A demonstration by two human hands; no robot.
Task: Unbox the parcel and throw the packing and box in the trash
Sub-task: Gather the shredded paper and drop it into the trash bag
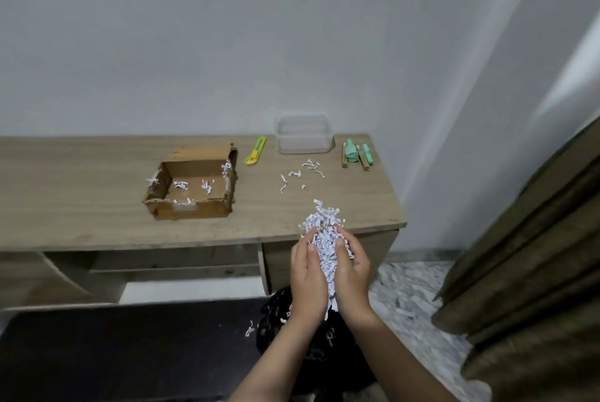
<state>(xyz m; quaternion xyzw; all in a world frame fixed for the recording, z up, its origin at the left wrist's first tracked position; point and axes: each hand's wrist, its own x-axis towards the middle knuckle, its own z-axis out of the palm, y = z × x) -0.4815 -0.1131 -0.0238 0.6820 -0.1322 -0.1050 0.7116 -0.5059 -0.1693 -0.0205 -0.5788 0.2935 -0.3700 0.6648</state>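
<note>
An open brown cardboard box (pixel 191 189) sits on the wooden desk (pixel 97 219) with a few white paper shreds left inside. My left hand (pixel 306 278) and my right hand (pixel 352 267) are cupped together, holding a heap of shredded white packing paper (pixel 326 239) between them. The hands hover off the desk's front right edge, above a black trash bag (pixel 276 314) on the floor, which has some shreds in it.
On the desk lie a yellow-green box cutter (pixel 255 151), a clear plastic container (pixel 304 134), mint-green items with wooden sticks (pixel 356 156) and scattered shreds (pixel 300 174). A brown curtain (pixel 526 255) hangs at the right. A dark mat (pixel 130 349) lies below the desk.
</note>
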